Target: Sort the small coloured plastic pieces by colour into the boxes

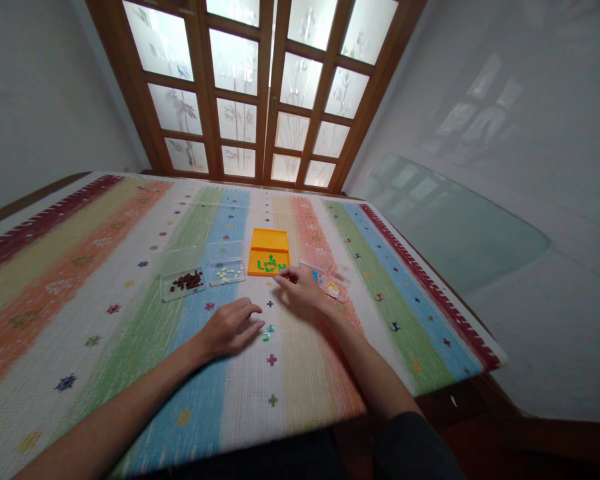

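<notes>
My left hand (233, 327) rests on the cloth with thumb and index finger apart and nothing visible between them. Just right of its fingertips lie a few small green pieces (268, 333). My right hand (303, 292) is at the front right corner of an open yellow box (270, 239), fingertips drawn together; whatever they pinch is too small to make out. Small green bricks (267, 265) lie in the near half of that box. Behind my right hand, partly hidden, are dark red pieces (293, 277) and a clear box with blue pieces (317, 275) and yellow pieces (333, 287).
Left of the yellow box stand a clear tray of pale pieces (229, 273) and a clear tray of dark brown-red pieces (187, 281), both with raised lids. A striped cloth (300, 387) covers the table. Glazed wooden doors (267, 100) stand beyond, and a wall runs along the right.
</notes>
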### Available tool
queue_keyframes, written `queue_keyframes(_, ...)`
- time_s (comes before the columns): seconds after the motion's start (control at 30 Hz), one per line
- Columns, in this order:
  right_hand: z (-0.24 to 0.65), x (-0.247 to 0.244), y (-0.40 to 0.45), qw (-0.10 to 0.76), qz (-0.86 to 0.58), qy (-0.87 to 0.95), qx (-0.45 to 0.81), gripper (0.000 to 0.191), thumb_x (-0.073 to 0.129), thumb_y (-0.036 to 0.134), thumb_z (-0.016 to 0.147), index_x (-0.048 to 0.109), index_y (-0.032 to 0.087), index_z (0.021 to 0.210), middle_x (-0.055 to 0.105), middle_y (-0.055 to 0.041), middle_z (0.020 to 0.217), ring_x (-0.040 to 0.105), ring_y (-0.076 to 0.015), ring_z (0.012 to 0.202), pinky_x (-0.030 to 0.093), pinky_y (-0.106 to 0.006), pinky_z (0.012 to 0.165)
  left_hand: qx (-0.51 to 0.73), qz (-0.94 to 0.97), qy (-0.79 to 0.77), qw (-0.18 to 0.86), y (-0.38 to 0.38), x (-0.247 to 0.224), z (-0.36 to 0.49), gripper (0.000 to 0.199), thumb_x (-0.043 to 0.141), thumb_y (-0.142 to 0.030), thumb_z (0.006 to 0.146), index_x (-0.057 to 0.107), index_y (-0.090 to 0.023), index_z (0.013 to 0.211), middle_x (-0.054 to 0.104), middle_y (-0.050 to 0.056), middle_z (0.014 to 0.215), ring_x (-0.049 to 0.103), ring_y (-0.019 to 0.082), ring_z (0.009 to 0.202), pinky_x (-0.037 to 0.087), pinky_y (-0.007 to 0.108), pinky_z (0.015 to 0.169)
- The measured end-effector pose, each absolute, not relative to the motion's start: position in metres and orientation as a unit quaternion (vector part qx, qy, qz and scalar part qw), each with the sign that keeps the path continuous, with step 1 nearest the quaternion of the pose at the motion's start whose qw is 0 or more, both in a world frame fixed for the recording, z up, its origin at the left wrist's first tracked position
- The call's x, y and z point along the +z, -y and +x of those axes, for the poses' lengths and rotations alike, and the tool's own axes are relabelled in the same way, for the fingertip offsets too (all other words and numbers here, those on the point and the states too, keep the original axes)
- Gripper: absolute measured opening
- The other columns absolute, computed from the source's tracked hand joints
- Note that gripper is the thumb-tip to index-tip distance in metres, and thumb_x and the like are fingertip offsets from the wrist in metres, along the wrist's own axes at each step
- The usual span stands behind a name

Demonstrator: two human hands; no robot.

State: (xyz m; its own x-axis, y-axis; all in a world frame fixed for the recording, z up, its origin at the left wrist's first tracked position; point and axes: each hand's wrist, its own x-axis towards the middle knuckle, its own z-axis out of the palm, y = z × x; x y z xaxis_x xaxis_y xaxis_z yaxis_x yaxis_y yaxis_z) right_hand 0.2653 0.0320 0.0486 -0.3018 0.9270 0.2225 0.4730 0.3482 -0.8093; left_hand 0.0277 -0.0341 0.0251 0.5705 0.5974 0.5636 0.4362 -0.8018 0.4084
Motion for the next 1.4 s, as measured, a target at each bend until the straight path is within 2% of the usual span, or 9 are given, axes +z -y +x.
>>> queue_keyframes(0.17, 0.278, 0.045, -0.045, 0.409, -0.552, 0.691, 0.225, 0.016, 0.061, 0.024, 0.088, 0.074, 0.014, 0.086, 0.070, -0.0033, 0.074, 0.060, -0.0151, 0.066, 0.043, -0.026, 0.064, 0.291, 0.921, -0.222, 0.135, 0.038, 0.029, 0.031, 0.016, 0.058, -0.031, 0.096, 0.064, -0.017, 0.091, 0.057, 0.002, 0.077, 0.053, 0.014, 0.065, 0.043, 0.026, 0.061)
queue_keyframes(0.4, 0.275, 0.047, -0.047, 0.356, -0.585, 0.709, 0.167, 0.022, 0.063, 0.019, 0.087, 0.076, 0.013, 0.103, 0.069, -0.0035, 0.071, 0.059, -0.0154, 0.063, 0.043, -0.026, 0.065, 0.285, 0.928, -0.205, 0.126, 0.037, 0.023, 0.032, 0.019, 0.053, -0.026, 0.098, 0.066, -0.016, 0.089, 0.054, 0.001, 0.072, 0.050, 0.013, 0.061, 0.040, 0.025, 0.058)
queue_keyframes(0.53, 0.284, 0.055, -0.039, 0.263, -0.470, 0.793, 0.285, 0.015, 0.068, 0.024, 0.085, 0.077, 0.015, 0.091, 0.069, -0.0016, 0.071, 0.058, -0.0131, 0.063, 0.041, -0.023, 0.061, 0.288, 0.928, -0.201, 0.127, 0.036, 0.020, 0.032, 0.019, 0.051, -0.022, 0.099, 0.067, -0.016, 0.091, 0.056, 0.002, 0.074, 0.053, 0.013, 0.063, 0.042, 0.025, 0.060)
queue_keyframes(0.67, 0.287, 0.059, -0.027, 0.114, -0.353, 0.818, 0.439, 0.022, 0.076, 0.033, 0.080, 0.077, 0.014, 0.091, 0.065, 0.0018, 0.065, 0.054, -0.0108, 0.058, 0.038, -0.020, 0.055, 0.283, 0.930, -0.204, 0.118, 0.034, 0.020, 0.032, 0.022, 0.048, -0.020, 0.101, 0.067, -0.016, 0.089, 0.058, 0.003, 0.076, 0.056, 0.014, 0.067, 0.043, 0.025, 0.063)
queue_keyframes(0.8, 0.278, 0.057, -0.015, 0.047, -0.337, 0.817, 0.465, 0.026, 0.083, 0.032, 0.072, 0.078, 0.015, 0.091, 0.058, 0.0060, 0.060, 0.050, -0.0084, 0.054, 0.035, -0.019, 0.052, 0.281, 0.928, -0.219, 0.105, 0.032, 0.021, 0.029, 0.025, 0.046, -0.021, 0.101, 0.066, -0.016, 0.087, 0.058, 0.003, 0.076, 0.056, 0.014, 0.067, 0.044, 0.025, 0.063)
queue_keyframes(1.0, 0.266, 0.048, -0.009, 0.060, -0.347, 0.828, 0.436, 0.011, 0.079, 0.017, 0.070, 0.076, 0.015, 0.081, 0.057, 0.0073, 0.056, 0.050, -0.0075, 0.052, 0.036, -0.018, 0.051, 0.269, 0.929, -0.245, 0.073, 0.029, 0.022, 0.027, 0.025, 0.044, -0.021, 0.101, 0.065, -0.017, 0.088, 0.058, 0.004, 0.076, 0.057, 0.015, 0.068, 0.045, 0.027, 0.064)
queue_keyframes(1.13, 0.266, 0.049, -0.008, 0.063, -0.341, 0.829, 0.439, 0.012, 0.074, 0.011, 0.068, 0.077, 0.015, 0.079, 0.059, 0.0072, 0.056, 0.051, -0.0076, 0.051, 0.037, -0.017, 0.050, 0.261, 0.934, -0.235, 0.061, 0.031, 0.021, 0.028, 0.025, 0.044, -0.024, 0.102, 0.067, -0.016, 0.095, 0.060, 0.004, 0.077, 0.058, 0.016, 0.069, 0.045, 0.027, 0.064)
queue_keyframes(1.27, 0.269, 0.055, -0.009, 0.099, -0.368, 0.820, 0.427, 0.012, 0.071, 0.011, 0.067, 0.077, 0.014, 0.078, 0.060, 0.0063, 0.057, 0.050, -0.0079, 0.051, 0.035, -0.018, 0.049, 0.259, 0.935, -0.234, 0.068, 0.032, 0.020, 0.029, 0.026, 0.044, -0.025, 0.103, 0.068, -0.017, 0.096, 0.060, 0.004, 0.078, 0.058, 0.016, 0.069, 0.045, 0.027, 0.065)
queue_keyframes(1.4, 0.270, 0.057, -0.016, 0.174, -0.441, 0.802, 0.364, 0.009, 0.070, 0.015, 0.073, 0.076, 0.014, 0.079, 0.063, 0.0036, 0.061, 0.050, -0.0088, 0.054, 0.035, -0.020, 0.053, 0.261, 0.933, -0.232, 0.088, 0.031, 0.018, 0.029, 0.025, 0.045, -0.023, 0.103, 0.068, -0.017, 0.096, 0.061, 0.004, 0.079, 0.059, 0.016, 0.071, 0.045, 0.027, 0.067)
